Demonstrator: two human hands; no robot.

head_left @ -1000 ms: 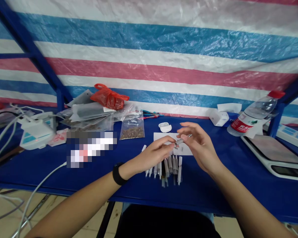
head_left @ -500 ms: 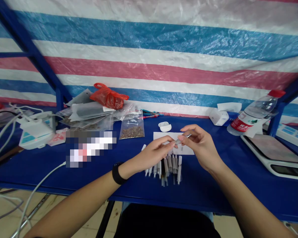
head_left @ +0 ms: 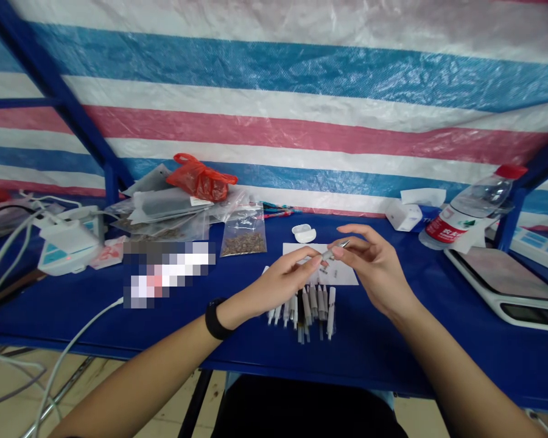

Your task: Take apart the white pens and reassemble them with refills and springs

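Observation:
Between both hands, above a white sheet of paper (head_left: 347,277), lies a slim pen-like tube (head_left: 328,252) with a pale barrel and a pointed silver tip. My left hand (head_left: 278,280) is closed in a pinch on its rear end, with a black band on the wrist. My right hand (head_left: 379,267) pinches it near the silver tip between thumb and fingers, the index finger arched above. Several small bits lie on the paper. Just below the hands, a row of slim white and grey pen-like tubes (head_left: 314,301) lies on the blue table, partly covered by my left hand.
A white earphone case (head_left: 305,233) stands behind the paper. At left are clear bags (head_left: 244,237) of brown bits, a red plastic bag (head_left: 201,177) and white chargers with cables (head_left: 70,243). At right are a bottle (head_left: 470,210), a tissue pack (head_left: 404,214) and a scale (head_left: 511,280).
The pen-like tube has turned slightly, and more of its barrel and silver tip now shows. My right fingers have opened a little around it. The left hand stays nearly in place.

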